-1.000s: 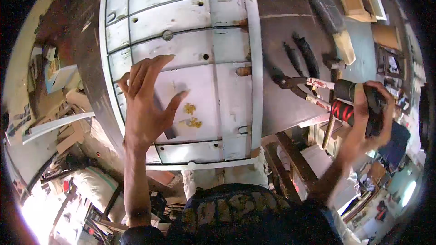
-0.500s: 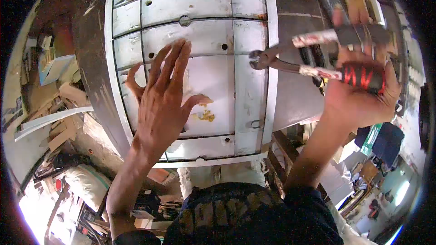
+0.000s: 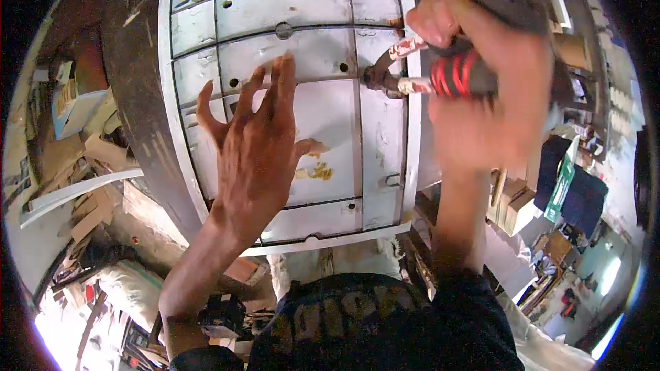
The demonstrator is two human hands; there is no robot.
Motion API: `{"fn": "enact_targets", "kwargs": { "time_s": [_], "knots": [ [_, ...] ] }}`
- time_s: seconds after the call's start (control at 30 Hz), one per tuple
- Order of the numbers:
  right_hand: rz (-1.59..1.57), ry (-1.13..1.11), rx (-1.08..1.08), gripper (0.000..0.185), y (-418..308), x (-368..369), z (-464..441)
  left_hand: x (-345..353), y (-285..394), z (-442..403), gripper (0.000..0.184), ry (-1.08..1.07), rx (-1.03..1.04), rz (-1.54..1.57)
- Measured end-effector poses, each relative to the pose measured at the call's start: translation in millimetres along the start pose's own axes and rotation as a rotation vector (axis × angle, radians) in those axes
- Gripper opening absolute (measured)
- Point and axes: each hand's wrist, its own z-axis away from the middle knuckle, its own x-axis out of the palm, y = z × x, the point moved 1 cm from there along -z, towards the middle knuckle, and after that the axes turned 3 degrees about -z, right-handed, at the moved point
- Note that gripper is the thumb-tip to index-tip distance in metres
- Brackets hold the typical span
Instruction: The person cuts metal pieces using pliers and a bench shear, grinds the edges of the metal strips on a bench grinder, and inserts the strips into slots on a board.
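Note:
A white panel (image 3: 330,117) with dark grooves, round holes and metal loops lies flat in front of me. Over its lower middle, my left hand (image 3: 258,141) has its fingers spread and holds nothing. My right hand (image 3: 488,89), blurred by motion, is closed on the handles of long-handled cutters (image 3: 412,85). These have red-and-white arms and dark grips, one wrapped with red. The cutters' jaws are over the panel's right part, near a groove. Whether the jaws touch the panel is hard to tell. A yellowish stain (image 3: 317,170) shows beside my left thumb.
The panel rests on a dark table (image 3: 130,69). Wood pieces and a white strip (image 3: 82,192) lie at the left, near a pale sack (image 3: 130,288). Boxes (image 3: 512,206) and dark cloth (image 3: 581,178) are at the lower right.
The cutters have come from the right onto the panel, and their handles have closed together. My left hand has shifted right and stays spread. The panel appears slightly farther right and higher in view.

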Motion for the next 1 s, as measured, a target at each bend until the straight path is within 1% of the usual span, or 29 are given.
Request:
{"fn": "enact_targets", "kwargs": {
  "time_s": [0.03,0.1,0.17,0.2,0.23,0.27,0.3,0.33,0.37,0.4,0.47,0.5,0.57,0.6,0.63,0.67,0.73,0.77,0.8,0.83,0.87,0.93,1.0],
  "knots": [
    [-0.168,0.103,0.050,0.013,10,12,4,-2,1,0,0.099,-0.022,-0.002,0.003],
    [-0.490,0.336,-0.049,0.011,25,16,-8,-3,4,-6,0.099,-0.023,-0.009,0.013],
    [0.228,0.225,0.376,0.013,32,7,-25,1,7,1,0.098,0.037,0.044,-0.022],
    [-0.050,0.284,0.528,0.013,24,9,-39,2,9,7,0.098,0.013,0.051,-0.019],
    [-0.321,0.386,0.672,0.028,16,11,-54,2,8,4,0.100,0.042,0.069,-0.026],
    [-0.333,0.370,0.582,0.029,18,9,-43,2,8,0,0.101,0.078,0.083,-0.030],
    [-0.348,0.353,0.493,0.030,20,6,-32,2,9,-1,0.102,0.065,0.068,0.006],
    [-0.479,0.372,0.469,0.014,13,4,-15,-1,11,-1,0.102,0.069,0.071,0.010],
    [-0.610,0.386,0.438,0.009,6,4,-3,-2,12,-2,0.101,0.029,0.034,-0.006],
    [-0.607,0.379,0.432,0.009,1,9,3,-3,12,-3,0.101,-0.013,-0.006,-0.022],
    [-0.715,0.411,0.186,0.016,-8,21,9,-1,11,-4,0.101,-0.007,-0.007,-0.035],
    [-0.714,0.410,0.186,0.016,3,18,1,1,11,-3,0.102,-0.009,-0.004,-0.051],
    [0.030,0.188,0.440,0.012,46,1,-29,2,10,-3,0.103,0.004,0.018,-0.039],
    [0.217,0.140,0.499,0.012,45,-2,-28,1,11,-1,0.105,0.022,0.038,-0.033],
    [0.402,0.083,0.554,0.013,44,-5,-28,3,13,-1,0.123,0.055,0.003,-0.164],
    [0.199,0.171,0.509,0.014,30,-3,-22,1,16,-6,0.123,0.079,0.003,-0.178],
    [-0.010,0.231,0.475,0.020,4,0,-18,3,16,-4,0.122,0.038,-0.024,-0.178],
    [-0.473,0.444,0.553,0.025,-11,-10,-24,6,14,-3,0.122,0.070,-0.024,-0.139],
    [-0.708,0.531,0.577,0.031,-12,-15,-25,5,11,-4,0.122,0.082,-0.035,-0.135],
    [-0.941,0.635,0.593,0.039,-12,-20,-26,3,11,-4,0.114,0.054,-0.021,-0.084],
    [-0.836,0.603,0.480,0.049,-9,-21,-19,2,12,-3,0.106,0.017,-0.005,-0.033],
    [-0.736,0.569,0.376,0.063,-3,-27,-9,0,13,-3,0.106,0.011,-0.002,-0.035],
    [-0.740,0.487,0.335,0.061,1,-26,-11,0,13,-3,0.107,0.007,0.004,-0.048]
  ]
}}
